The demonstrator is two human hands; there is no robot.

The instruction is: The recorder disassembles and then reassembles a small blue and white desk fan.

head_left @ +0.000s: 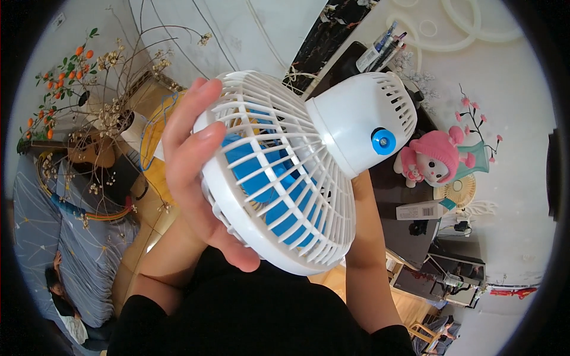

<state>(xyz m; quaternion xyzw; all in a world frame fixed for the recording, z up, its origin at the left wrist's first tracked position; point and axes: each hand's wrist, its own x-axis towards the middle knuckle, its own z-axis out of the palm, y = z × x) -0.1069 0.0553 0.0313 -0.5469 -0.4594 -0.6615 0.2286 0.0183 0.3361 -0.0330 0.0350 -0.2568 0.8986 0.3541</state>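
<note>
A small electric fan with a white round grille (323, 228) and blue blades (249, 172) is held up close, tilted on its side. Its white motor housing (350, 118), with a blue knob (383, 142) on it, points up and to the right. My left hand (193, 154) grips the grille's left rim, fingers spread over the edge and the thumb lower down. My right forearm (369, 255) rises behind the fan near the housing. The right hand itself is hidden by the fan, so its fingers do not show.
At right, a dark tabletop holds a pink-hooded plush doll (430, 159), a white box (418, 210), a small beige fan (460, 191) and a pen holder (383, 50). Tall dried branches and an orange-fruited plant (65, 80) stand left. A person (65, 302) rests on the grey bed (35, 219).
</note>
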